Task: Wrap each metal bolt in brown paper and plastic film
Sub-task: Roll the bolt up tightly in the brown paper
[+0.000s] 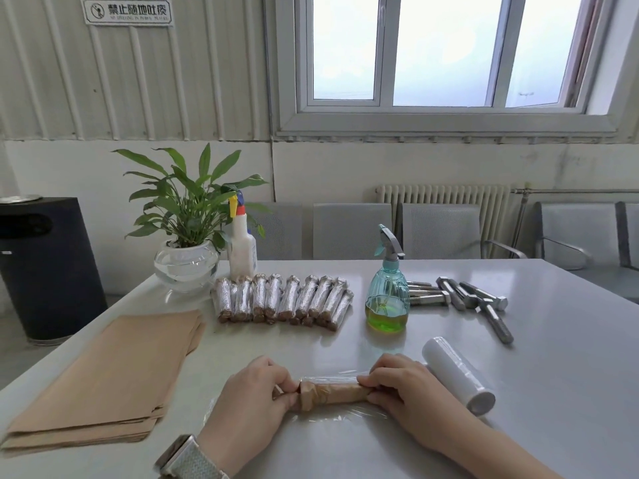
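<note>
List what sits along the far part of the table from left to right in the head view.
Potted plant → white spray bottle → row of wrapped bolts → teal spray bottle → bare metal bolts.

Near edge, centre: left hand (254,392) and right hand (401,385) grip the two ends of a brown-paper-wrapped bolt (332,394) lying on a sheet of clear plastic film (345,414).

Bare grey tabletop (553,375) at 3 o'clock beyond a white roll of film (458,380), which lies just beside the right hand.

9 o'clock: flat stack of brown paper sheets (114,378), low.

12 o'clock: open strip of table, then a row of film-wrapped bolts (283,300).

1 o'clock: tall teal spray bottle with green liquid (387,295); behind it bare steel bolts (460,299), scattered.

11 o'clock, far: white spray bottle (242,247), potted plant in a glass bowl (186,257).
</note>
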